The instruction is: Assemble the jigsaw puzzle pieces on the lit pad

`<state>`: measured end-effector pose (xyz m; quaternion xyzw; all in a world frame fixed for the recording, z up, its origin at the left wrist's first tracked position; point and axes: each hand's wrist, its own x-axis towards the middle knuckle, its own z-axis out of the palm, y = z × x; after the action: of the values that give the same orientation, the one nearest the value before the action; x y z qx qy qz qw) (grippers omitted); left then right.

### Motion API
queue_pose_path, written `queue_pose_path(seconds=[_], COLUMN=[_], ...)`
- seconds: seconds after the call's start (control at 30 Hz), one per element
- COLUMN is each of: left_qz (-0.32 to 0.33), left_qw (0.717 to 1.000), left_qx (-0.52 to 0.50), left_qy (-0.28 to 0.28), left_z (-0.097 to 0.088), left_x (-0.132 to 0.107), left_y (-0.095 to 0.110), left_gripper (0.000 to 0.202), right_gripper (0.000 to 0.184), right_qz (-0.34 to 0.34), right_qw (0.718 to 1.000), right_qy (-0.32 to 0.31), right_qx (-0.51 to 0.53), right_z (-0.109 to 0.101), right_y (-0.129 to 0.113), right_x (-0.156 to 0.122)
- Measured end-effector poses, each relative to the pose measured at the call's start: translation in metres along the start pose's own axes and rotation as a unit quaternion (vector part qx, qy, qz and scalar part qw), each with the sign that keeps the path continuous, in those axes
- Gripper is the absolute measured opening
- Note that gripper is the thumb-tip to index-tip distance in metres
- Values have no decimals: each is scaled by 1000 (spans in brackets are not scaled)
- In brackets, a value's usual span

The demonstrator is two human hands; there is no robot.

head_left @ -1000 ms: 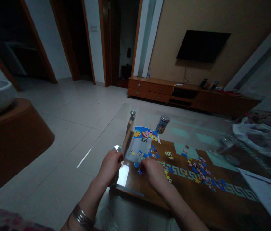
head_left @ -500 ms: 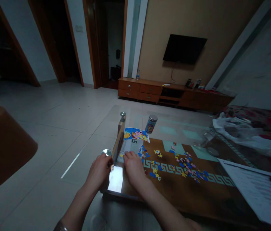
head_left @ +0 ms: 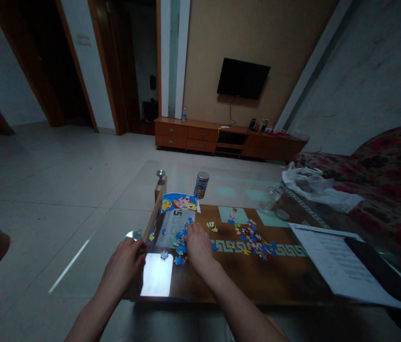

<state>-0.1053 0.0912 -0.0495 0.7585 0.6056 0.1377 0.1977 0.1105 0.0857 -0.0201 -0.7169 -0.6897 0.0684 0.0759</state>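
My left hand [head_left: 125, 259] is at the left end of the glass-topped table [head_left: 243, 280]. Its fingers are curled together, and whatever they may hold is hidden. A single blue puzzle piece [head_left: 164, 255] lies to its right, and a yellowish piece [head_left: 151, 236] lies just beyond its fingertips. My right hand [head_left: 200, 244] rests on the tabletop, fingers extended and partly hidden from me. Along its left side, touching or very near, is a cluster of mostly blue puzzle pieces [head_left: 180, 244]. Beyond both hands lies a colourful cartoon picture sheet [head_left: 181, 203].
More loose puzzle pieces [head_left: 252, 235] are scattered right of my right hand. A cylindrical tin [head_left: 201, 185] stands behind the picture sheet. At the right are a clear jar [head_left: 270, 198], a white plastic bag [head_left: 321, 187] and printed paper [head_left: 328, 256] with a dark flat object [head_left: 381, 270] on it.
The view has turned right. My right hand has swept a group of puzzle pieces leftward into a cluster between my hands. My left hand has drawn slightly away from my right.
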Motion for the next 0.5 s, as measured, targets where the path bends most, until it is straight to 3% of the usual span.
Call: queue_pose_path(seconds=[0.17,0.3,0.4,0.5], left_qz=[37,60,70,79], left_qw=[999,997,996,995], left_qx=[3,22,36,50], left_qy=[24,37,45,44], left_z=[11,19,25,32], left_x=[3,4,4,1], left_y=[5,19,40,73], left_gripper=[27,30,32,35], right_gripper=[42,41,38,40], right_qz=[-52,-37,10,-5], right_qw=[999,999,1000,1000], right_qy=[0,14,17,6], right_qx=[-5,13,-4,-11], right_z=[21,12,1,4], right_y=[-10,3,24,39], right_x=[-14,-26,-35,-43])
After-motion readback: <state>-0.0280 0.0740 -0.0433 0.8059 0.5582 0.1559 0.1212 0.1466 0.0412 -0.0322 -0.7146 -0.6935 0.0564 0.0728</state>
